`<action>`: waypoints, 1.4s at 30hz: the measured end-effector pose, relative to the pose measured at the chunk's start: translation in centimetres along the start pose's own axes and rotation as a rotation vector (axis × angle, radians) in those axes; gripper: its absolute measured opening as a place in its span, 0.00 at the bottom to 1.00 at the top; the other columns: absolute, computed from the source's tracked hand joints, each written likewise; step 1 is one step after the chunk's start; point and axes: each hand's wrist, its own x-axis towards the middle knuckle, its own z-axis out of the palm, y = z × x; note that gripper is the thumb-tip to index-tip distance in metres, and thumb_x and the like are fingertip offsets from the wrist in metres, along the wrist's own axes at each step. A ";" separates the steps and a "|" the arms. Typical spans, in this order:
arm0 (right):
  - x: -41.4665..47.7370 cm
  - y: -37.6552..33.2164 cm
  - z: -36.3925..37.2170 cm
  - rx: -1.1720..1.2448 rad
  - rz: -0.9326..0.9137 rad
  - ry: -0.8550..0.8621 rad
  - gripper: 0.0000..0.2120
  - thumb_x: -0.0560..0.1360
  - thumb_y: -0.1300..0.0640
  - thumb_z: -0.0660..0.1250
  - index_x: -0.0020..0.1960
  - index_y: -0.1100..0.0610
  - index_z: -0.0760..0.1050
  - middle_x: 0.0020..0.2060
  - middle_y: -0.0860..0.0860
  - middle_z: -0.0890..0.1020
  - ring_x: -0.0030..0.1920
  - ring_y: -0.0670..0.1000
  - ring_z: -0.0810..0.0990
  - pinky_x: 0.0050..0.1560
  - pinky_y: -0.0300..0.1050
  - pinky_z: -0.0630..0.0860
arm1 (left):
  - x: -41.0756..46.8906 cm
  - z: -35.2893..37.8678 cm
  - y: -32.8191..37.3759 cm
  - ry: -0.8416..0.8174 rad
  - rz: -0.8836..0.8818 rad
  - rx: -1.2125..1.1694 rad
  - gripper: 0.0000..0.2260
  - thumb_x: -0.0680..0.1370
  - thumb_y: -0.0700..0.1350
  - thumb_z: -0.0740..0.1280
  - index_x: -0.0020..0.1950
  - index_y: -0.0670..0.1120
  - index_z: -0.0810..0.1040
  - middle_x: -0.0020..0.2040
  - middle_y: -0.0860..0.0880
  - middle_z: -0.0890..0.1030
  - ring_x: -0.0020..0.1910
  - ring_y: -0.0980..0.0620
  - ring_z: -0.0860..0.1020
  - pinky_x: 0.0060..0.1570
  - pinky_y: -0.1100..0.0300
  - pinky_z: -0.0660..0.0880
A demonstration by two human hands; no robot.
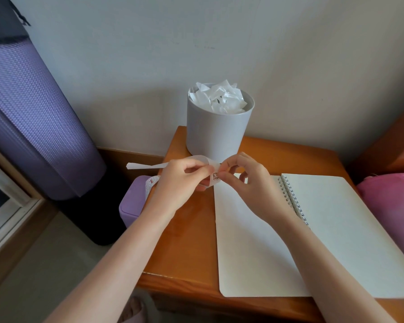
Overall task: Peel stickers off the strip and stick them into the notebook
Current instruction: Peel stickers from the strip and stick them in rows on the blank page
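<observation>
A white sticker strip (149,165) loops through the air above the table's back left part. My left hand (180,180) grips the strip, whose free end sticks out to the left. My right hand (245,176) pinches a small red-printed sticker (215,176) on the strip between thumb and fingertip. Another stretch of the strip hangs down behind my left wrist. The spiral notebook (336,229) lies open on the wooden table (191,241), both pages blank, under and to the right of my hands.
A grey round bin (217,134) full of crumpled white backing paper stands at the table's back edge. A small purple box (133,203) sits left of the table. A rolled purple mat (33,127) leans at the left. Pink fabric (392,201) lies at the right.
</observation>
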 end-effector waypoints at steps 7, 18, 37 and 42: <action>0.2 -0.3 -0.8 0.112 0.041 0.033 0.01 0.75 0.59 0.69 0.45 0.53 0.78 0.42 0.43 0.80 0.42 0.43 0.77 0.41 0.36 0.72 | 0.1 -0.4 -0.1 0.053 -0.023 -0.078 0.02 0.77 0.47 0.67 0.47 0.51 0.79 0.39 0.55 0.80 0.36 0.58 0.81 0.35 0.72 0.77; 1.8 1.7 -2.6 0.015 0.404 0.014 0.03 0.73 0.57 0.70 0.42 0.56 0.81 0.33 0.47 0.81 0.23 0.36 0.73 0.27 0.32 0.68 | 0.1 -0.5 -0.1 0.083 0.002 -0.024 0.05 0.77 0.46 0.65 0.49 0.49 0.80 0.38 0.53 0.81 0.38 0.56 0.81 0.34 0.74 0.75; 2.2 2.6 -0.7 0.032 0.466 0.041 0.04 0.72 0.57 0.71 0.44 0.57 0.82 0.36 0.50 0.83 0.29 0.42 0.73 0.30 0.36 0.69 | -0.1 -0.6 0.1 0.064 0.006 -0.049 0.04 0.77 0.45 0.65 0.45 0.51 0.79 0.36 0.54 0.81 0.34 0.58 0.80 0.30 0.76 0.72; 2.1 2.7 -0.5 0.016 0.458 0.055 0.02 0.72 0.57 0.71 0.42 0.55 0.82 0.35 0.49 0.83 0.30 0.42 0.73 0.29 0.37 0.69 | -0.1 -0.5 0.2 0.072 0.003 -0.043 0.03 0.77 0.45 0.65 0.46 0.51 0.78 0.36 0.54 0.80 0.36 0.57 0.80 0.30 0.77 0.72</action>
